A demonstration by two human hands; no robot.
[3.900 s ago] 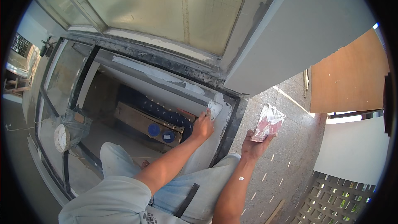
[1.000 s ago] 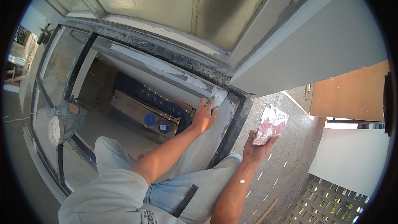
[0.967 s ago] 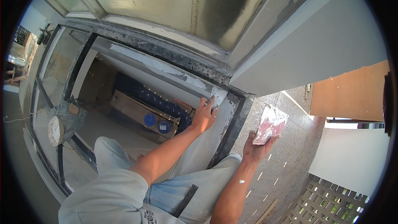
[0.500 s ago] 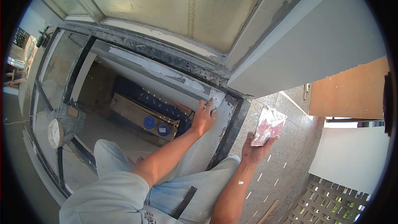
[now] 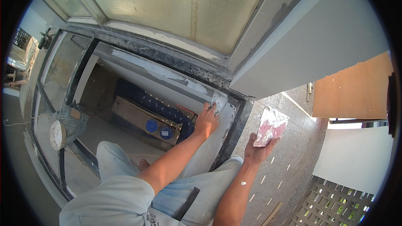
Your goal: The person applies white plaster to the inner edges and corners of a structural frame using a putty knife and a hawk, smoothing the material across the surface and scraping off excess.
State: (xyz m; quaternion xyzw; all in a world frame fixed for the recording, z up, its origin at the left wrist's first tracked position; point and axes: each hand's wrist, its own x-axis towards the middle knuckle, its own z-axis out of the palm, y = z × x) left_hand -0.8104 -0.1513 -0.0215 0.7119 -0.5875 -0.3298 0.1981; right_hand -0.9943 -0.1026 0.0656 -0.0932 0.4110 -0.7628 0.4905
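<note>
My left hand (image 5: 207, 121) reaches over the opening to the near right corner of a grey ledge. Its fingers are closed on a thin, pale flat scraper (image 5: 219, 99), pressed against the ledge surface; the grip is partly hidden by the hand itself. White putty (image 5: 144, 68) lies in an uneven strip along the ledge (image 5: 104, 51). Off to the right, my right hand (image 5: 257, 152) holds up a reddish rectangular board (image 5: 271, 129) smeared with white putty, thumb and fingers at its lower edge.
Below the ledge are a long box (image 5: 130, 113), two blue round lids (image 5: 152, 125) and dark blue cloth (image 5: 136, 94). A denim bundle (image 5: 73, 117) and a white round container (image 5: 57, 134) sit at left. Glazed panels (image 5: 146, 4) stand behind; a grey panel (image 5: 314, 42) rises at right.
My left hand has shifted slightly, its fingers drawn closer together at the same corner. The right hand and the board stay nearly still.
</note>
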